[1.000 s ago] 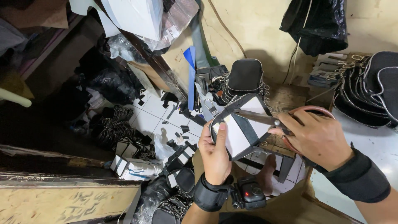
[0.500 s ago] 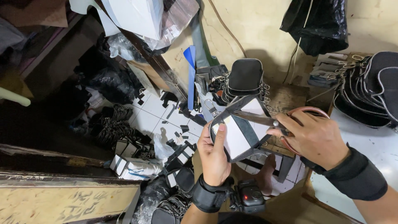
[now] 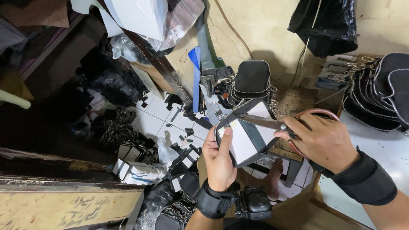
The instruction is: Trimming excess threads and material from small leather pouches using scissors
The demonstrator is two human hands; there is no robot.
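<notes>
A white tiled floor (image 3: 159,117) lies below, with small black scraps all over it. A pale yellow wall (image 3: 264,30) stands at the back, and a black plastic bag (image 3: 326,25) hangs on it. At the right, a big row of black zip pouches with silver zips (image 3: 383,91) lies on a white counter (image 3: 383,157). At the left, a pile of black bags and wrappers (image 3: 102,79) sits in the dark. A long blue strap (image 3: 196,79) stands up in the middle. Next to it, a stack of small black pouches with metal clips (image 3: 251,83) sits on a wooden board (image 3: 294,102).

In the middle, close to the camera, is a small black pouch with a zip edge and white card inside (image 3: 245,136). The left hand (image 3: 219,159) holds it up from below. The thumb presses on the white card, so the grip is closed on the pouch. This hand wears a black wrist band (image 3: 213,202).

The right hand (image 3: 321,142) is closed around a pair of metal scissors with reddish-brown handles (image 3: 281,124). The thin blades lie across the top of the pouch. This arm wears a black wrist band too.

Under the hands, a small black camera (image 3: 254,203) sits low in the view.
</notes>
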